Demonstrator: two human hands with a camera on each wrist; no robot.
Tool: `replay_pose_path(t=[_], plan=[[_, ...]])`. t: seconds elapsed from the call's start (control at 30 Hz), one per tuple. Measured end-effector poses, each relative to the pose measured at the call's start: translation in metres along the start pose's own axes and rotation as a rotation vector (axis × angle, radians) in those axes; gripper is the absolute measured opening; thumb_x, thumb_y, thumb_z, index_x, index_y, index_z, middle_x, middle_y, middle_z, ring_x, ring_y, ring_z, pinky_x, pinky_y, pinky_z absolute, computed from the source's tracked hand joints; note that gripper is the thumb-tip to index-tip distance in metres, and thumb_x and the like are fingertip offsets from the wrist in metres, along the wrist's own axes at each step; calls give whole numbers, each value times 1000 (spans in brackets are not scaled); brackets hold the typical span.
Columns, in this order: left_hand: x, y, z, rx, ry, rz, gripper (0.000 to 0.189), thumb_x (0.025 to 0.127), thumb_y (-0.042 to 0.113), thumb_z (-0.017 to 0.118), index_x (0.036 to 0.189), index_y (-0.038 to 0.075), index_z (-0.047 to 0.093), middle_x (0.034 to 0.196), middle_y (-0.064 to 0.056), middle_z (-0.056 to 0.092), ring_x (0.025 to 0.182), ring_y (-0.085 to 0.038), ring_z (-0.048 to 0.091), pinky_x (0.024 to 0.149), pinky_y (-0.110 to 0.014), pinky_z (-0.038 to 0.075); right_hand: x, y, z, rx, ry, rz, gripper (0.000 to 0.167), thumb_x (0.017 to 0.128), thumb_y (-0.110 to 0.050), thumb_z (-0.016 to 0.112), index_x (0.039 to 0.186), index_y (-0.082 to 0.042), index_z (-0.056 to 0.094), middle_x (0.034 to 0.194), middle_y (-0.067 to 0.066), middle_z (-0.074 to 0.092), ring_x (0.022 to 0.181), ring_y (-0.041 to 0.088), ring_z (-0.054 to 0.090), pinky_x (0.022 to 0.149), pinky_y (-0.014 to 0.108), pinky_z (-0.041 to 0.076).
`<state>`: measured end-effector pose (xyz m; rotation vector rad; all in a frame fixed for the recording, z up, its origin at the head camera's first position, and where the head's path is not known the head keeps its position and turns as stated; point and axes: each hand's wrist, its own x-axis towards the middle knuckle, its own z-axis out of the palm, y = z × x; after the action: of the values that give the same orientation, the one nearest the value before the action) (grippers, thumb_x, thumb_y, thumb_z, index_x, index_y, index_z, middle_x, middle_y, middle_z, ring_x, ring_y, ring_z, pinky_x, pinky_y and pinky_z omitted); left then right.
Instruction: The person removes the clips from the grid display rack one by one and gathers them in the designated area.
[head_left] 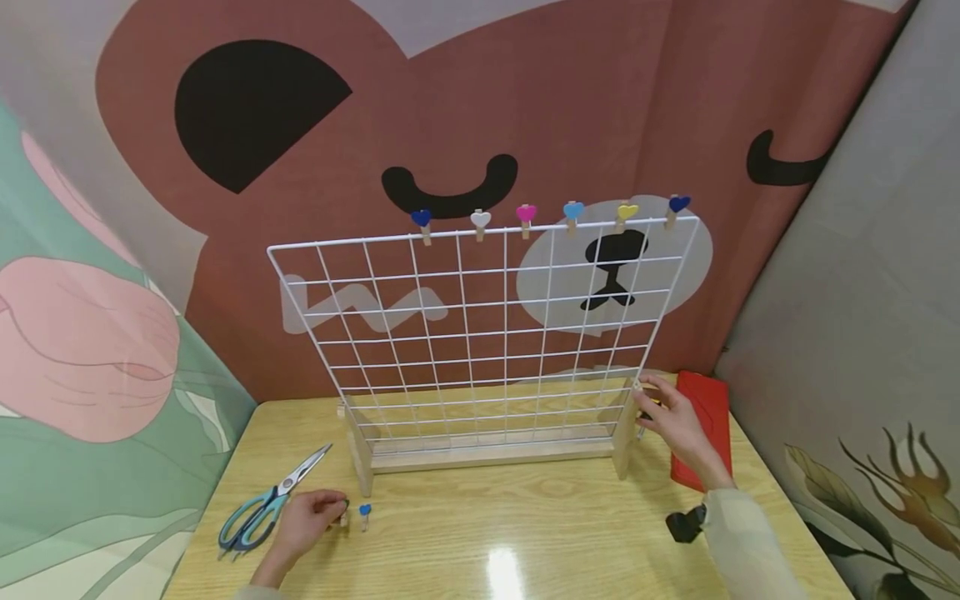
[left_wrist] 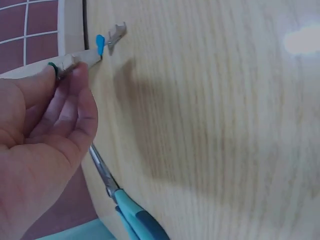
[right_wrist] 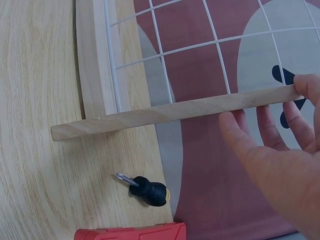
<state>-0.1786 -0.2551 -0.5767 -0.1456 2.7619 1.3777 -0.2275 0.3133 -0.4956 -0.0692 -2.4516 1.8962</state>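
A white wire grid point(head_left: 459, 321) stands tilted in a wooden base point(head_left: 495, 457). My left hand point(head_left: 303, 521) pinches a small wooden clothespin point(left_wrist: 70, 64) with a dark green top, low over the table's left part. Just right of it lies a clothespin with a blue heart point(head_left: 365, 512). My right hand point(head_left: 675, 417) holds the upper end of the base's right wooden side post point(right_wrist: 175, 110), fingertips against its outer face. Along the grid's top edge sit several heart clothespins, among them a white one point(head_left: 480, 219), a pink one point(head_left: 527, 217) and a yellow one point(head_left: 626, 213).
Scissors point(head_left: 273, 504) with teal handles lie left of my left hand. Beyond the right post are a stubby black screwdriver point(right_wrist: 149, 191) and a red case point(head_left: 708, 417). A black object point(head_left: 684, 525) is by my right sleeve. Printed curtains point(head_left: 562, 100) surround the table.
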Motion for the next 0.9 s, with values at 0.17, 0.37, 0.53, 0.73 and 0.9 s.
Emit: replay_pose_path(t=[0.17,0.37,0.53,0.73,0.9], plan=[[3,-8,4,-3,20,-9,16,84,2,68,96,-9,69,79,-11,70,62,-15,64,52,-24,50,-1,-1,0,1,4,-1,56,99,-32,53,142,-2,34,133,25,40,102,10,54,85,33,53],[7,-13,8,33,32,8,15,83,6,72,91,-6,70,78,-10,71,65,-14,65,55,-22,51,-1,-2,0,17,-2,9,56,100,-30,53,143,-2,32,133,24,40,100,5,54,86,34,53],[8,-14,10,85,27,15,10,83,7,73,87,-2,70,76,-5,69,65,-12,63,57,-21,50,-1,-1,-1,12,-2,16,55,100,-29,52,144,-2,32,133,24,40,101,6,54,86,35,53],[9,-17,13,77,15,24,4,84,1,70,84,-3,68,72,-4,67,61,-13,62,54,-22,50,0,-1,0,5,-2,10,55,100,-29,52,144,-2,32,134,25,40,101,5,54,84,31,53],[9,-19,16,92,10,40,4,82,-1,71,81,-3,67,71,-4,67,60,-14,62,52,-21,49,-1,-1,0,8,2,6,56,99,-32,53,142,-2,33,134,25,40,99,3,55,83,29,53]])
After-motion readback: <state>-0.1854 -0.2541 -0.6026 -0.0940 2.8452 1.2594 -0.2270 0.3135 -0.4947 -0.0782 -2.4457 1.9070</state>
